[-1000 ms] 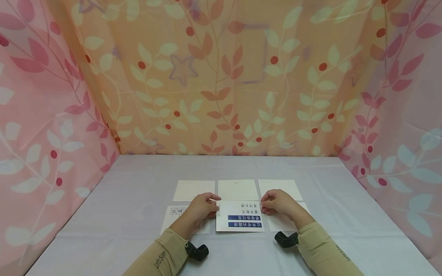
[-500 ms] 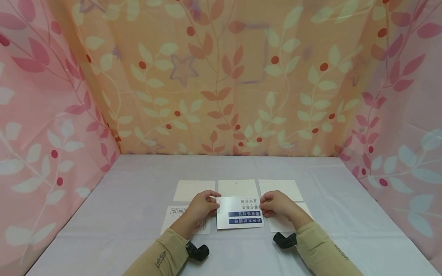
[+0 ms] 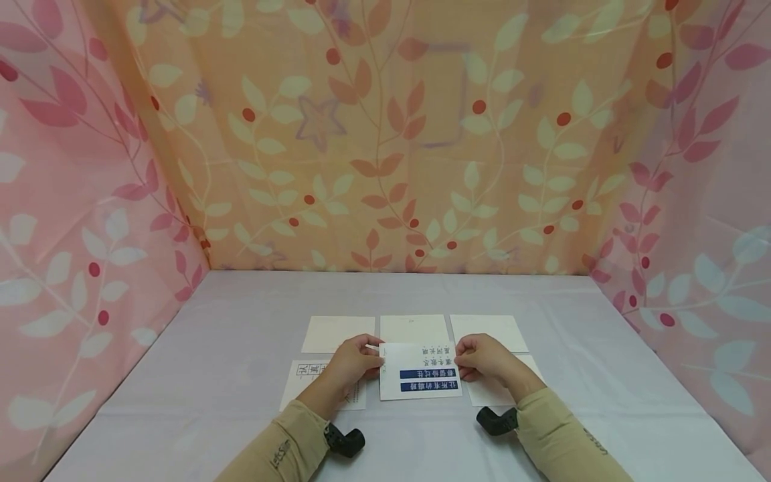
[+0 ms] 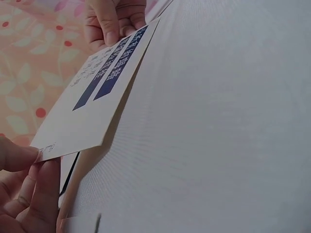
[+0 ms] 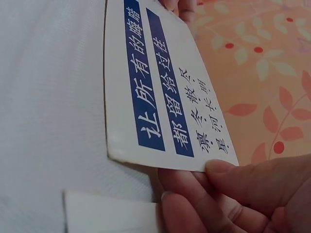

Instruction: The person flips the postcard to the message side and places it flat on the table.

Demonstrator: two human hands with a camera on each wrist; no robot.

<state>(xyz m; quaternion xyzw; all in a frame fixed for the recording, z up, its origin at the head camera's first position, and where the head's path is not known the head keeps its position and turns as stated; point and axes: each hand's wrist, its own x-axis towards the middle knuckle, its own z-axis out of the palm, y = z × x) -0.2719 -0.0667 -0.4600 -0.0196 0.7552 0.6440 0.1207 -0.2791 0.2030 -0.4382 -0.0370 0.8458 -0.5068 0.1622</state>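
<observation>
One short edge of the printed card (image 3: 419, 371), the left, is pinched in the left hand's grip (image 3: 351, 360); the card spans above the bench (image 3: 415, 442), long axis running hand to hand, neither nearer; the right hand's grip (image 3: 490, 358) pinches the opposite edge between thumb and fingers.

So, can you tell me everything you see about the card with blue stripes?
The card is a white rectangle, seemingly stiff paper, with two dark blue stripes bearing white characters, plus smaller dark writing, upside down in the head view. The left grip and right grip pinch opposite short edges, holding it above the white cloth.
</observation>
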